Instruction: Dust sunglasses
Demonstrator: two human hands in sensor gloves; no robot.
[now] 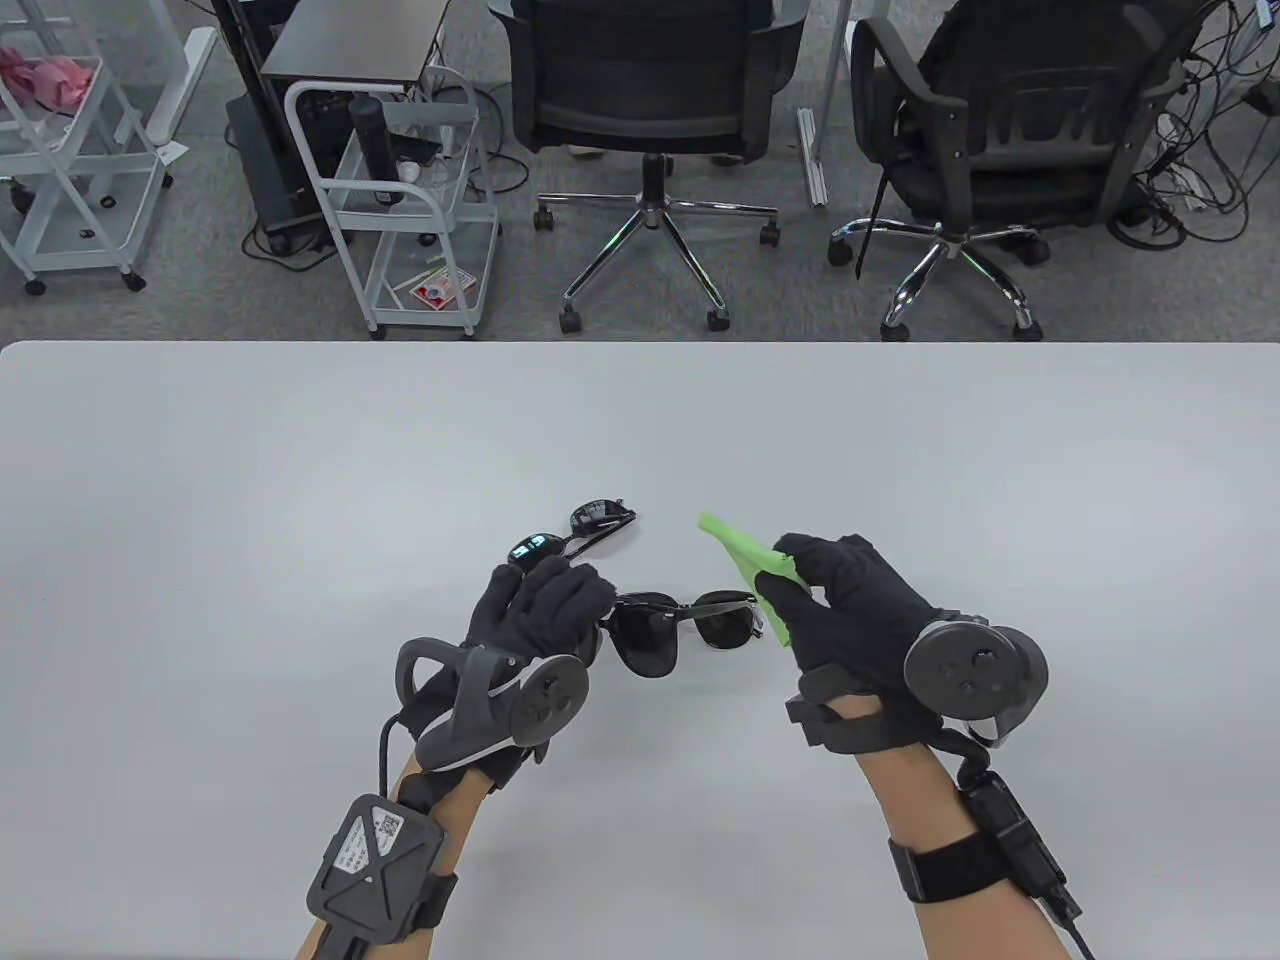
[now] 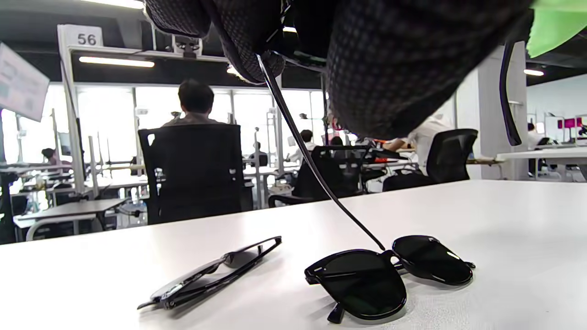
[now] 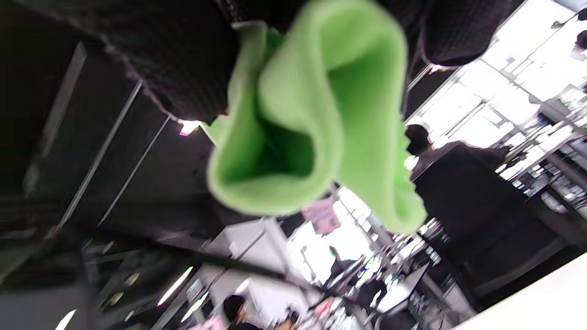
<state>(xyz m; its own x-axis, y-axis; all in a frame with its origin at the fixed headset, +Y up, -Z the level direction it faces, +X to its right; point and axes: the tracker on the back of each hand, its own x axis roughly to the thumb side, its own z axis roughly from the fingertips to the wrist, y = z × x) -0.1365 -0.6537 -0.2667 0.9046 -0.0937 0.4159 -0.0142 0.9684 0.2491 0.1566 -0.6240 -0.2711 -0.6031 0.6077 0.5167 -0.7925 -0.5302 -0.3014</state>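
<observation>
Wiping step pending: left hand (image 1: 545,610) pinches sunglasses (image 1: 680,635) by a temple; right hand (image 1: 850,610), at their 3 o'clock, clasps green cloth (image 1: 750,575), next needing lens contact.

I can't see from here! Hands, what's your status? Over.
Left hand holds sunglasses by a temple. Right hand pinches green cloth. Second pair lies beside, not blocking.

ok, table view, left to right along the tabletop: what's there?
left hand → folded sunglasses lying farther back → open sunglasses held by the left hand → green cloth → right hand gripping the cloth.
</observation>
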